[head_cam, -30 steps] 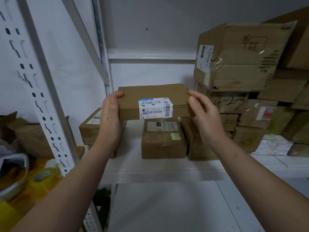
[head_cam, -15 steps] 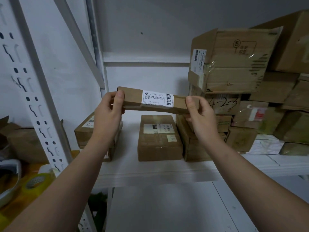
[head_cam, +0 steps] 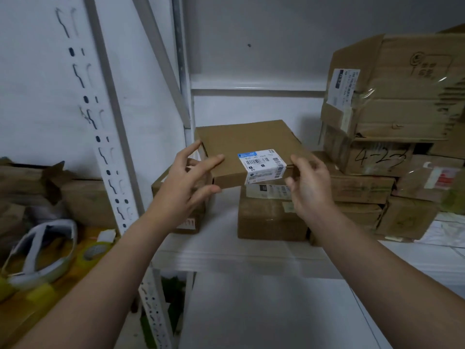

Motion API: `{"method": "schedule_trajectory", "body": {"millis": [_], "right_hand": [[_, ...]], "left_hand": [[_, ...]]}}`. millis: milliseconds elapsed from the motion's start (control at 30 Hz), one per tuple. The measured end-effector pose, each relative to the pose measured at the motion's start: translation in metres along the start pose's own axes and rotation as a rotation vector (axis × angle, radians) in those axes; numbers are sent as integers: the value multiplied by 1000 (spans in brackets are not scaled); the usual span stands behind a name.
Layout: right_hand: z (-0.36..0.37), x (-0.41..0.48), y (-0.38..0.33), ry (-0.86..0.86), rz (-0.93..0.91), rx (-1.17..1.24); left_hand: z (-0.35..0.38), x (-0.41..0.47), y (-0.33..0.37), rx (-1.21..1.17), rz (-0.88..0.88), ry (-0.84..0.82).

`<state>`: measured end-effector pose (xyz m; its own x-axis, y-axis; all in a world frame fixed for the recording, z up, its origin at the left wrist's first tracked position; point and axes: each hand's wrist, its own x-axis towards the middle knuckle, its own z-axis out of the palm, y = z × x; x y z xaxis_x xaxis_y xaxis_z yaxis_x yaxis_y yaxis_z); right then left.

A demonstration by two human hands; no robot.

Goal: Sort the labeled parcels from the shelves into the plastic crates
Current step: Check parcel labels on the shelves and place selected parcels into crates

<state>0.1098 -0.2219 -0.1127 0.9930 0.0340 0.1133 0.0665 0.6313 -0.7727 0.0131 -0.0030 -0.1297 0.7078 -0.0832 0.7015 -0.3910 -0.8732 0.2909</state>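
The white metal shelf rack (head_cam: 226, 255) fills the middle of the frame, with its slotted upright (head_cam: 105, 147) running down the left. A stack of large taped brown cardboard boxes (head_cam: 392, 96) stands at the right, the lower 1 marked "4-23".

At the centre, above the shelf board, the flat brown cardboard parcel (head_cam: 241, 142) is held in the air by 2 hands. 0.5 s ago it was turned edge-on to the camera; now its broad top face shows. It hangs over a smaller brown cardboard box (head_cam: 269, 217) that lies on the shelf.

The left hand (head_cam: 181, 187) is at the parcel's near left corner. Its fingers, wrapped round the end before, are now spread wide, with fingertips on the top face and the thumb under the front edge in a loose pinch. The right hand (head_cam: 312, 187) grips the near right edge, thumb on top and fingers curled beneath.

The white barcode label with a blue strip (head_cam: 261, 162) folds over the parcel's near edge, between the hands.
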Motion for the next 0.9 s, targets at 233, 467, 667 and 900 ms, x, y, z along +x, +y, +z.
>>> {"method": "schedule_trajectory", "body": {"millis": [233,467,667,900], "right_hand": [[19,13,13,-4,-19,-43],[36,22,25,24,32,-226],[48,32,29,7,60,-302],[56,12,48,-320,74,-557]], "left_hand": [[-8,-9,-20,450,315,-21],[-12,1,-15,558,562,-155],[-10,9,-10,676,574,-188],[-2,4,-18,633,199,-64]]}}
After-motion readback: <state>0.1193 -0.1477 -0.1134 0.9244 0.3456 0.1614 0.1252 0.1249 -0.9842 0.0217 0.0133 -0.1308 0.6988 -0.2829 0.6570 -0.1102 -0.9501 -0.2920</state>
